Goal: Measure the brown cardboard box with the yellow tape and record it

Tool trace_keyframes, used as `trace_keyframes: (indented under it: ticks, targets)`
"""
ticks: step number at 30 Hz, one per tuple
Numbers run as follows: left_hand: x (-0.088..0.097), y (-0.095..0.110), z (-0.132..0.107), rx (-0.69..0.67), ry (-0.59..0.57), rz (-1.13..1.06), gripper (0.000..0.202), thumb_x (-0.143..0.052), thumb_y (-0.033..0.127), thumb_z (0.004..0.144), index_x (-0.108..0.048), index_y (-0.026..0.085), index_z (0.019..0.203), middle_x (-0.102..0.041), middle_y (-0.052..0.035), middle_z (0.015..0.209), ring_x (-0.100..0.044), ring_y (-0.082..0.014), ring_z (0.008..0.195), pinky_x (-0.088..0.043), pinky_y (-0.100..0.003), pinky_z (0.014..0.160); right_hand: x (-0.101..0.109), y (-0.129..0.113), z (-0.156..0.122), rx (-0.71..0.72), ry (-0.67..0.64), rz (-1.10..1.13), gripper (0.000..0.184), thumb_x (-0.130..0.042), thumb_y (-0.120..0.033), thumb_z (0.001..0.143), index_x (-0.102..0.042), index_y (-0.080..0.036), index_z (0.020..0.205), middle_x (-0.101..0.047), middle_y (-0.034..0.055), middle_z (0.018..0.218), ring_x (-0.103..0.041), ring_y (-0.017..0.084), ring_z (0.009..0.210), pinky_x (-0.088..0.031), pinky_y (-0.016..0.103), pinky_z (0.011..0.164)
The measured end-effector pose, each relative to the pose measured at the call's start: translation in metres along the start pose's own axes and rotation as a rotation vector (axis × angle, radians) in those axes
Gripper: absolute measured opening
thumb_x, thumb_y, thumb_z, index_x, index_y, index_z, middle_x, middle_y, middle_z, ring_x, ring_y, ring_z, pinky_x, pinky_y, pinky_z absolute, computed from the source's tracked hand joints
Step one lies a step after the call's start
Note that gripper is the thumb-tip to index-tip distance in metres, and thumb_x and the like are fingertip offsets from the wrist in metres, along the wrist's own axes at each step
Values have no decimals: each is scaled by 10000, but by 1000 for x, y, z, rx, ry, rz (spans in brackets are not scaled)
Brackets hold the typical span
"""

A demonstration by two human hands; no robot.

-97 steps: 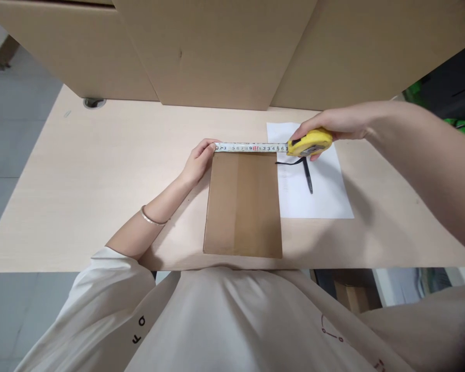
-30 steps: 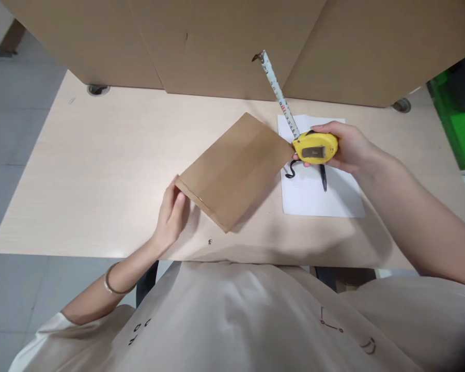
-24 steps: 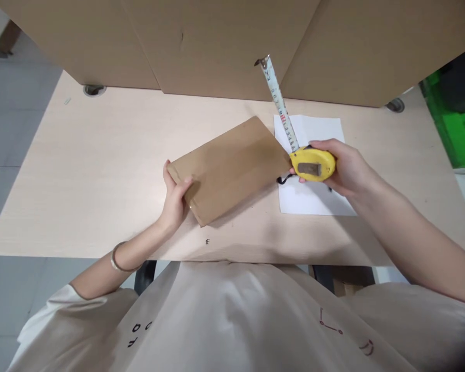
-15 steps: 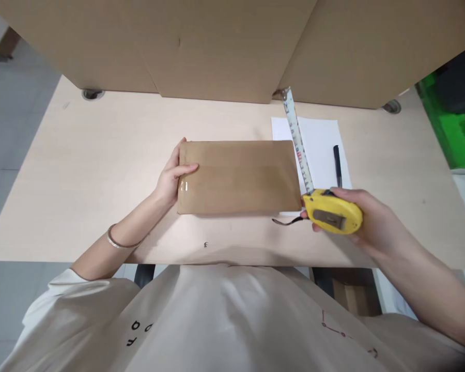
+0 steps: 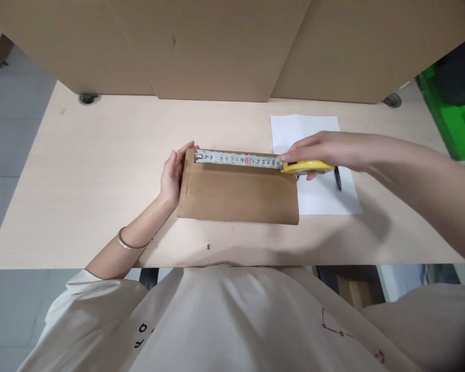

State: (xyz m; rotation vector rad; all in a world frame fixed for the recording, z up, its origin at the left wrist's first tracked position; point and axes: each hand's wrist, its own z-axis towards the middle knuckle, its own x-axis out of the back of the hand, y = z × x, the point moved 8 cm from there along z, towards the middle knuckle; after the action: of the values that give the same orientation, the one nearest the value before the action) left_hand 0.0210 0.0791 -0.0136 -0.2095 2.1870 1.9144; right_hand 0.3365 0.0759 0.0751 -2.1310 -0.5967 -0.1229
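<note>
A brown cardboard box (image 5: 240, 196) lies lengthwise on the desk in front of me. At its left end, my left hand (image 5: 173, 175) grips the side, with the fingertips at the far left corner. In my right hand (image 5: 313, 150) is a yellow tape measure (image 5: 309, 166), held at the box's right end. Its pulled-out white blade (image 5: 236, 158) runs along the far part of the box top, the metal hook near the left edge. I cannot tell whether the blade touches the cardboard all along. Part of the tape's case is hidden by my fingers.
A white sheet of paper (image 5: 321, 199) lies right of the box, with a black pen (image 5: 337, 178) on it under my right forearm. Tall cardboard panels (image 5: 217, 51) stand along the back of the desk (image 5: 101, 170). Cable holes (image 5: 89, 99) sit at the rear corners.
My right hand has raised and turned the tape measure, swinging the blade from beside the box to across its top. My left thumb has come off the top face, and the box has tilted slightly.
</note>
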Motion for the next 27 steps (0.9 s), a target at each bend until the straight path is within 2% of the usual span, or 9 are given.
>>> trace_keyframes:
  ticks: [3,7,12,15,18,23,27]
  targets:
    - [-5,1,2,16,-6,-21,560,-446,726,974,-711,273,1170,-758,-65,1305,-692,-302,1303,-577,-455,1100,-21,-11,21,-128,-127,-77,291,-876,-429,813,-757,-166,845,-660,86,759,-657,220,714,-526,358,658]
    - [-4,-1,6,47,-5,-35,491,-467,692,991,-705,276,1098,-784,-54,1147,-753,-275,1115,-609,-434,985,-37,-16,32,-162,-230,-165,325,-775,-489,871,-742,-173,804,-665,95,782,-652,223,674,-511,364,602]
    - [1,0,10,15,17,44,444,-513,642,993,-729,263,1071,-762,-51,1171,-710,-248,1135,-567,-380,1000,-37,-17,31,-196,-205,-181,407,-770,-533,886,-727,-143,781,-626,84,713,-606,180,588,-481,350,595]
    - [5,6,12,-46,43,143,325,-604,536,966,-741,248,1025,-744,-44,1209,-666,-237,1186,-521,-349,1057,-38,-18,31,-221,-210,-167,362,-794,-477,884,-724,-134,793,-613,73,685,-604,175,577,-493,348,609]
    - [6,6,14,-52,43,155,240,-639,464,936,-730,249,990,-743,-32,1168,-658,-230,1158,-507,-344,1069,-36,-17,35,-246,-186,-117,303,-854,-407,836,-723,-135,813,-585,50,660,-610,170,571,-524,353,649]
    - [7,5,15,-51,55,149,297,-596,510,971,-754,259,959,-742,-33,1104,-663,-230,1092,-523,-344,1040,-33,-13,39,-241,-192,-187,332,-814,-442,863,-708,-143,766,-602,56,664,-613,164,573,-521,336,637]
    - [9,6,15,-29,92,157,262,-666,490,930,-766,248,928,-755,-31,1042,-669,-220,997,-558,-338,937,-32,-15,37,-236,-175,-174,315,-830,-433,842,-707,-151,778,-587,49,659,-616,178,584,-528,358,675]
